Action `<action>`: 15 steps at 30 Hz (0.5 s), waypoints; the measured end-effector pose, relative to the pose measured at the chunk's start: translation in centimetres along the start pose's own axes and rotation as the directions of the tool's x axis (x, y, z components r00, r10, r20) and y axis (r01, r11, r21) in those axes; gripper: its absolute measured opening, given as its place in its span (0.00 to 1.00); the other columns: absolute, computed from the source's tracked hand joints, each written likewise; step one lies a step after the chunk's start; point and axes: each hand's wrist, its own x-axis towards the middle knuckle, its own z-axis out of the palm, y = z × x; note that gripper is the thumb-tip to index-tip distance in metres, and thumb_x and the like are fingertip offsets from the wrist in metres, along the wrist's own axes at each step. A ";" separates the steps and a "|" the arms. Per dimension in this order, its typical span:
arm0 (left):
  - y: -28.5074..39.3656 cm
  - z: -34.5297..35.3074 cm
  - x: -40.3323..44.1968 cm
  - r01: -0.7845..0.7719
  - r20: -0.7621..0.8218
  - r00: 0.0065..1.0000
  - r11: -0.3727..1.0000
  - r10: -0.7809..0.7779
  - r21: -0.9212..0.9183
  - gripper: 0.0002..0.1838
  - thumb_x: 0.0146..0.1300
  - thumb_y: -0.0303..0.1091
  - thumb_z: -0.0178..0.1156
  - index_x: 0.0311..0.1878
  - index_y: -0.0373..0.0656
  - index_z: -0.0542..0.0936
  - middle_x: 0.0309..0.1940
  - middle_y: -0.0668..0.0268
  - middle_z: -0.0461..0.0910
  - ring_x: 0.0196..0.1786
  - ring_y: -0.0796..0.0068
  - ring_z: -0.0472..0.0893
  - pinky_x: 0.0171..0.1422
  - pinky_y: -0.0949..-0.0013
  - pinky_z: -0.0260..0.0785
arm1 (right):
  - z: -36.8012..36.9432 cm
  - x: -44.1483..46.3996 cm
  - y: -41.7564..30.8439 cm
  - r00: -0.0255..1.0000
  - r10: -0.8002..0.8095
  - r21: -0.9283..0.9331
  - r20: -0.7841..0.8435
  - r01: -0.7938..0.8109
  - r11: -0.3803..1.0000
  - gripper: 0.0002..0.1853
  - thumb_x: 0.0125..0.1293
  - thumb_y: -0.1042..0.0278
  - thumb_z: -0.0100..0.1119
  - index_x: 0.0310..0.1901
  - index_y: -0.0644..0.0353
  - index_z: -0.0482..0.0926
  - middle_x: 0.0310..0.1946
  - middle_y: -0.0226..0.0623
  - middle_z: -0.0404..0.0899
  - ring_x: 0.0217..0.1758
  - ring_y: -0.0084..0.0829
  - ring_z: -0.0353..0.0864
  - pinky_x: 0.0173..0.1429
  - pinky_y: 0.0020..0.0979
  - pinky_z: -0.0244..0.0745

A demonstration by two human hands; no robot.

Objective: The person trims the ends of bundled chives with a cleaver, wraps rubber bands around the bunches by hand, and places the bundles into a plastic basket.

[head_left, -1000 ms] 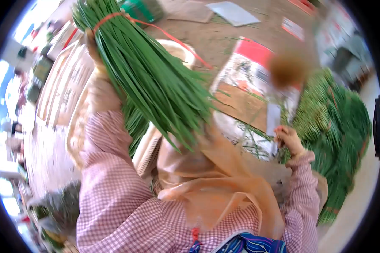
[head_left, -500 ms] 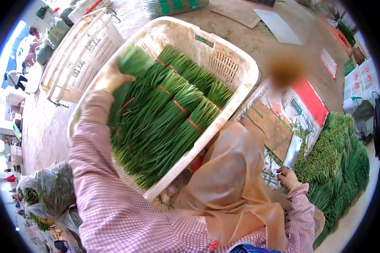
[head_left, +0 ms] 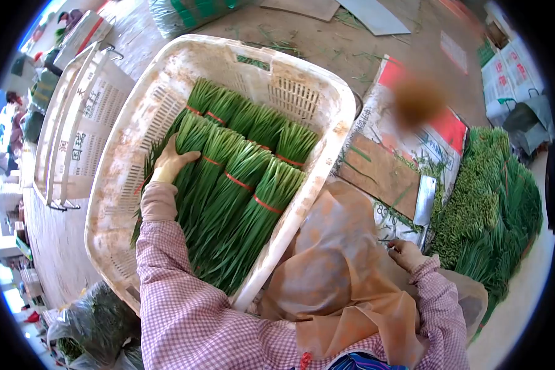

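My left hand [head_left: 171,163] is inside the white plastic basket [head_left: 228,47], closed around a bundle of garlic chives [head_left: 193,137] at the left end of the near row. My thumb lies across the leaves; the other fingers are partly hidden. More chive bundles [head_left: 270,191], tied with red bands, lie side by side in two rows. To the right, my right hand [head_left: 406,254] is closed on the handle of a cleaver [head_left: 425,200]. Its broad blade points away from me, beside a brown board [head_left: 379,176] strewn with loose leaves.
A large pile of chives [head_left: 493,209] lies at my right. Another white basket [head_left: 83,132] stands to the left, beyond mine. A plastic bag of greens [head_left: 95,324] sits at lower left. Flat sheets [head_left: 373,15] lie on the floor ahead. A brown blur covers part of the view.
My left hand has lowered the bundle from above the basket's left side into the near row. My right hand stays with the cleaver. The view has shifted.
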 end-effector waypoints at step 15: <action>1.4 0.9 -1.9 0.129 0.023 0.991 0.990 -0.128 -0.058 0.51 0.46 0.66 0.67 0.67 0.39 0.68 0.59 0.48 0.75 0.63 0.53 0.74 0.66 0.60 0.64 | 2.2 1.6 1.9 0.980 -0.194 0.006 -0.038 0.194 0.981 0.19 0.60 0.59 0.61 0.51 0.58 0.79 0.36 0.48 0.84 0.39 0.45 0.83 0.46 0.40 0.77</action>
